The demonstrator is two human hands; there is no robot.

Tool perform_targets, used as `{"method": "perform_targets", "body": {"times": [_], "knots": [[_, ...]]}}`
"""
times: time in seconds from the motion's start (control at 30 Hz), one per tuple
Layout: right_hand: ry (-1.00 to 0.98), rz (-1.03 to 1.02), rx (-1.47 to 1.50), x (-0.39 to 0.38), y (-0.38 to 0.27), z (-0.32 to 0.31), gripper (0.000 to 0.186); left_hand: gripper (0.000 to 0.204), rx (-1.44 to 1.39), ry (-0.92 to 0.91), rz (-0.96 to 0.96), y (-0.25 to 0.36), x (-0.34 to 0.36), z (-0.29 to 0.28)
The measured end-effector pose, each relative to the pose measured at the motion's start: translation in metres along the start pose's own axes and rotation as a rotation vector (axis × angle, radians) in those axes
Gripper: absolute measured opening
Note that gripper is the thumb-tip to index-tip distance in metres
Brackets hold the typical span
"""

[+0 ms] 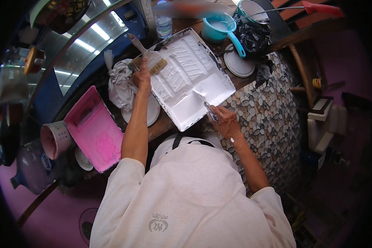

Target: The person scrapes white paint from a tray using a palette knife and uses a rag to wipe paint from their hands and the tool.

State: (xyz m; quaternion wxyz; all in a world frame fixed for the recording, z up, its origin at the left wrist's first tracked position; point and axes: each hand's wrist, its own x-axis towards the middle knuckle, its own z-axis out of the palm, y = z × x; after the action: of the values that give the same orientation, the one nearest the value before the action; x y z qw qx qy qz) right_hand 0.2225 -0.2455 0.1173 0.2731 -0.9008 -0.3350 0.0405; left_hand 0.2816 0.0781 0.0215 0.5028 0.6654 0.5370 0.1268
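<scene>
A white-coated paint roller tray (186,58) with a ridged slope lies before me, with wet white paint in its near well. At its left rim my left hand (142,77) is closed, fingers against a flat paintbrush (155,60) lying across that edge, bristles over the tray. How the fingertips grip is partly hidden. My right hand (225,120) is closed round a paint-smeared flat tool (211,112), perhaps a scraper. Its white-covered end reaches over the near right part of the tray. A spot of white paint marks my right wrist.
A pink paint tray (99,132) sits on the left beside a perforated bin (56,139). Next to my left forearm are a crumpled white bag (120,84) and a round lid (152,111). Beyond the tray stand a turquoise dipper (215,33), a bottle (164,27) and a paint bucket (252,9).
</scene>
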Motion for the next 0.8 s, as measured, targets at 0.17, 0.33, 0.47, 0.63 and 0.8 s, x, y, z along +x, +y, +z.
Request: {"method": "perform_targets", "body": {"times": [0.17, 0.33, 0.47, 0.63, 0.8], "knots": [[0.175, 0.074, 0.057, 0.008, 0.01, -0.005, 0.027, 0.094, 0.089, 0.009, -0.024, -0.006, 0.009, 0.001], [0.19, 0.106, -0.17, 0.011, 0.034, -0.006, 0.029, 0.094, 0.051, 0.014, 0.0, -0.012, 0.012, 0.005], [0.056, 0.092, -0.113, 0.008, 0.018, -0.01, 0.029, 0.093, 0.072, -0.001, -0.004, -0.013, 0.016, 0.003], [0.149, 0.207, -0.209, 0.018, 0.03, -0.011, 0.029, 0.101, -0.017, -0.084, -0.06, -0.008, 0.013, 0.0], [0.126, 0.137, -0.1, 0.02, 0.023, -0.013, 0.028, 0.098, -0.025, -0.066, -0.076, -0.017, 0.022, 0.003]]}}
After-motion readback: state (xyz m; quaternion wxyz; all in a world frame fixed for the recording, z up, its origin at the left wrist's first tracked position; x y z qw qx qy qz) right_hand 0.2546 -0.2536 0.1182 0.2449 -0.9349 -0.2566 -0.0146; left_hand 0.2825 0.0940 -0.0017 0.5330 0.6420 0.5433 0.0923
